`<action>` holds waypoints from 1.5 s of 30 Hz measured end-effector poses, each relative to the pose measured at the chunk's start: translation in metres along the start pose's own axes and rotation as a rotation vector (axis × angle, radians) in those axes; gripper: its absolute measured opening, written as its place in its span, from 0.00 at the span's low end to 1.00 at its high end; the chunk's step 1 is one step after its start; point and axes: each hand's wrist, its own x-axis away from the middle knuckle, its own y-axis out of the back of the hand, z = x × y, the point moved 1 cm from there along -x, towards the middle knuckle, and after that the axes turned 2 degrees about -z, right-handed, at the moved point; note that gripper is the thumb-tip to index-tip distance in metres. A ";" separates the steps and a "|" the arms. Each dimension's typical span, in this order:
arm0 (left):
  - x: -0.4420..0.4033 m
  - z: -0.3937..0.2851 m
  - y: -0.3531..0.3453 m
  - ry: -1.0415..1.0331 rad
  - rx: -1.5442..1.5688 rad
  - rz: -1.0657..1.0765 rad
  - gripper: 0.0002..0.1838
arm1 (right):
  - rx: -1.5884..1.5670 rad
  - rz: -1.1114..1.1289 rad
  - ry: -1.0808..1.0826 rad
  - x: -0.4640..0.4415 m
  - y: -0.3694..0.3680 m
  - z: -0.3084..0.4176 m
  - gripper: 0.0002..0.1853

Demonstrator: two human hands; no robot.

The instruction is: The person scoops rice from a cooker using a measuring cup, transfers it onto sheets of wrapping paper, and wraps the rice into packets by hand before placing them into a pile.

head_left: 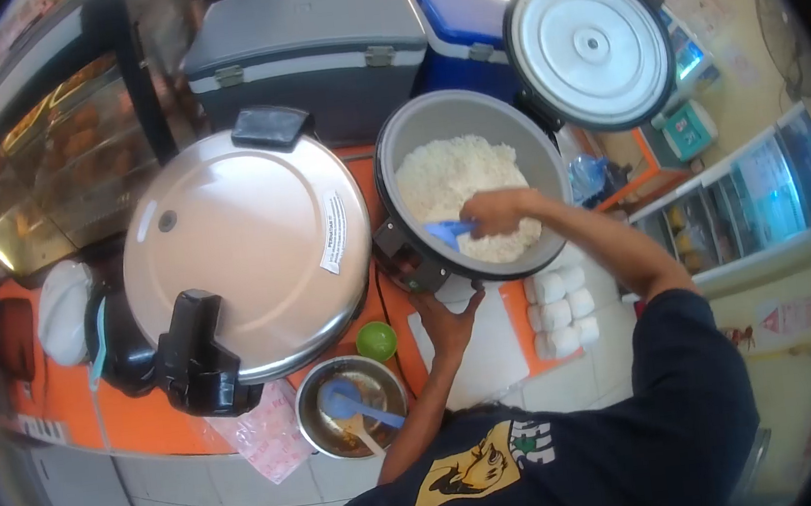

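Observation:
My right hand (500,211) is closed around the handle of a blue rice paddle (445,232), inside a large grey rice cooker pot (541,155). White rice (456,173) fills its bottom, heaped toward the far side. Against the cooker's lower front rests my left hand (448,326), with thumb and fingers spread apart; the fingertips are partly hidden under the cooker's edge. Beside my left forearm stand a steel bowl (307,423) holding a blue ladle (341,398) and a light-coloured utensil (367,439), and a small green bowl (376,341).
A second large cooker with a closed lid (246,240) stands on the left of the orange table (147,423). The open cooker's raised lid (591,46) leans back at right. Behind are grey (303,27) and blue (465,19) coolers. Several white rolls (560,311) lie right.

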 end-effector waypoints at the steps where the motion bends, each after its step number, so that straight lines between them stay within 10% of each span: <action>1: 0.001 0.001 -0.006 0.007 0.010 -0.013 0.62 | -0.030 0.006 -0.041 0.009 0.000 0.002 0.14; 5: 0.005 0.024 0.007 0.121 -0.036 0.110 0.57 | 0.133 -0.438 0.331 0.000 -0.008 -0.056 0.16; 10: 0.003 0.026 0.030 -0.015 -0.037 0.225 0.46 | 0.230 -0.643 0.072 0.014 -0.019 -0.043 0.12; 18: -0.002 0.037 0.045 -0.136 0.078 0.340 0.44 | -0.056 0.110 -0.180 0.021 -0.029 -0.023 0.11; 23: -0.005 0.030 0.049 -0.023 0.164 0.407 0.42 | -0.109 0.110 -0.067 -0.012 -0.017 -0.032 0.13; 25: -0.004 0.043 0.051 -0.270 -0.057 0.357 0.40 | -0.206 0.068 -0.017 0.016 0.010 -0.026 0.12; 33: 0.002 0.043 0.047 0.059 0.118 0.445 0.46 | 0.121 -0.148 0.206 0.041 0.006 -0.010 0.14; 38: 0.003 0.054 0.048 0.108 0.008 0.472 0.48 | -0.516 0.173 0.058 0.038 0.046 -0.050 0.11; 45: 0.000 0.045 0.051 -0.029 -0.043 0.397 0.46 | -0.264 0.144 0.046 0.035 0.035 0.007 0.10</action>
